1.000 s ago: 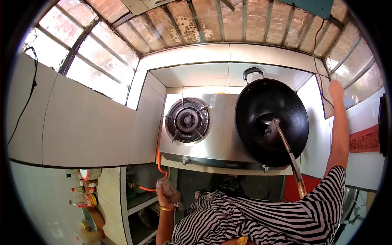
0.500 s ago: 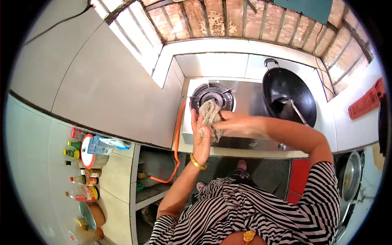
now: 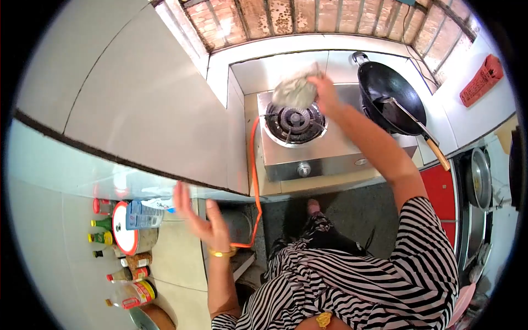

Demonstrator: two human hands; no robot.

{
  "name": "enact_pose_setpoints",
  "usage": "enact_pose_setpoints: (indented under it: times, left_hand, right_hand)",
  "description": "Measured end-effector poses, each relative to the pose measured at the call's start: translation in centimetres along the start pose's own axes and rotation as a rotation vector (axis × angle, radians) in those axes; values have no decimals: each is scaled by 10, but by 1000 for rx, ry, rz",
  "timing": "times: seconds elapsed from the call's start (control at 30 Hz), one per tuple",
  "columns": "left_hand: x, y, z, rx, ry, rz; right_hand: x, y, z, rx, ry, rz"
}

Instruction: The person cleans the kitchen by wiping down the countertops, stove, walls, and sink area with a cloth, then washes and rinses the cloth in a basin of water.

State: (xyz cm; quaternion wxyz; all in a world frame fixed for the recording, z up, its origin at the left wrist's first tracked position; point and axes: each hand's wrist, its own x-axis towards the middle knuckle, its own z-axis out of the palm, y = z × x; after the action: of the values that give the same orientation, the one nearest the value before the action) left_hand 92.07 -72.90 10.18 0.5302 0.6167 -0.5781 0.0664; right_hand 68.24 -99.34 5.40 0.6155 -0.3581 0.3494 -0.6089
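Observation:
My right hand (image 3: 325,94) grips a greyish-beige cloth (image 3: 297,91), blurred by motion, over the back of the left burner (image 3: 296,122). The burner sits in a stainless steel gas stove (image 3: 330,149) with a control knob (image 3: 303,169) on its front. Away to the left, my left hand (image 3: 204,223) is in the air with fingers apart and nothing in it, a gold bangle on its wrist. A black wok (image 3: 388,82) stands on the stove's right side. Inside it rests a spatula, its wooden handle (image 3: 436,154) sticking out over the rim.
An orange gas hose (image 3: 254,181) runs down the stove's left side. On the left counter (image 3: 179,258) are a lidded pot (image 3: 127,228) and several bottles (image 3: 132,294). A metal pan (image 3: 479,179) lies at the right. Barred windows (image 3: 308,19) are behind the stove.
My left hand has let go of the cloth and swung left, fingers spreading. The right hand has carried the cloth up toward the back of the burner. The view has shifted.

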Motion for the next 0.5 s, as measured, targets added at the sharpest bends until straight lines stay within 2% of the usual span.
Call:
enact_pose_setpoints:
  times: [0.07, 0.2, 0.27, 0.3, 0.33, 0.4, 0.47, 0.5]
  left_hand:
    - [17, -12, -14, 211, 53, 134]
    - [49, -25, -20, 254, 314, 322]
    - [73, -26, -16, 277, 383, 453]
    - [78, -28, -11, 300, 386, 378]
    - [79, -30, -8, 322, 387, 301]
    - [79, -45, 8, 363, 434, 332]
    - [85, -40, 27, 110, 465, 328]
    - [86, -39, 32, 72, 519, 273]
  right_hand:
    - [44, -7, -30, -379, 98, -157]
    - [113, 11, -105, -1138, 254, -275]
    - [144, 37, -152, -1535, 350, -183]
    - [195, 80, -217, -1488, 295, 41]
    - [175, 73, -201, -1716, 347, 63]
    - [207, 132, -243, -1722, 267, 246]
    - [189, 116, -198, -1901, -257, 4]
    - [180, 99, -170, -1262, -127, 213]
